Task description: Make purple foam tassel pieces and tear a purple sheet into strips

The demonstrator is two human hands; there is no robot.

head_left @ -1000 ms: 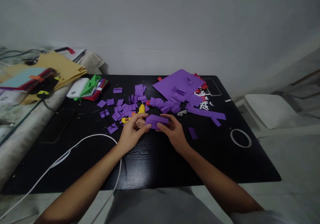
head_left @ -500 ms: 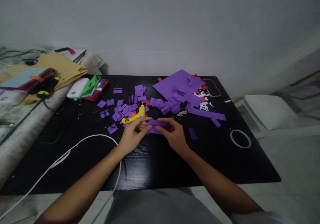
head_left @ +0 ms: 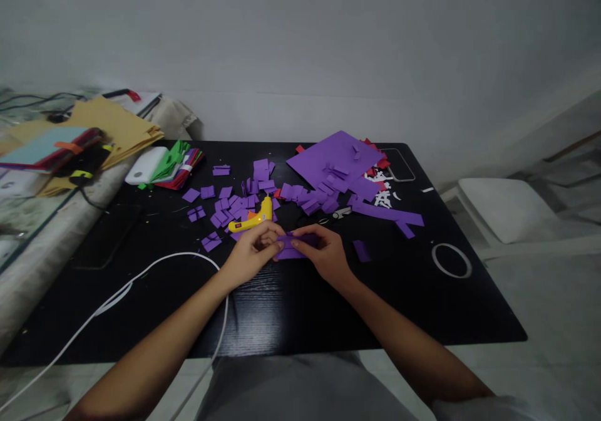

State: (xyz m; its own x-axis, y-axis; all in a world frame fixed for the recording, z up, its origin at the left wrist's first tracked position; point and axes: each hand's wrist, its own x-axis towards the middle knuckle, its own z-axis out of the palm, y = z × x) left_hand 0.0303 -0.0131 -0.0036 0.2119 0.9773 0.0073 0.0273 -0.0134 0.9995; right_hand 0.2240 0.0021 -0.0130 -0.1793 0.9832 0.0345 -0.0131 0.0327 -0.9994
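- Left hand (head_left: 253, 247): fingers curled, thumb and fingertips pinched on one end of the purple piece (head_left: 292, 254).
- Right hand (head_left: 327, 250): same pinch on the other end, thumb on the near face.
- Thumb tips close together, small gap between them; piece spans both hands, partly hidden by fingers.
- Piece sits in front of the person, over the middle of the black surface (head_left: 300, 321). Can't tell if it touches down.
- Yellow glue gun (head_left: 266, 211) lies just beyond the left hand, nozzle pointing away from the person.
- Small purple cut pieces (head_left: 225, 213) scattered around and left of the gun, more to its right.
- Large purple sheet (head_left: 323, 151) at the far side, small bits on top; red scraps (head_left: 369, 141) and white scraps (head_left: 384, 198) by its right edge.
- Grey-handled tool (head_left: 342, 213) beyond the right hand, type unclear. Long purple strip (head_left: 387, 212) right of it.
- Single purple rectangle (head_left: 361, 250) lies near the right hand, on its right.
- White cable (head_left: 181, 254) loops across on the left, passing by the left wrist.
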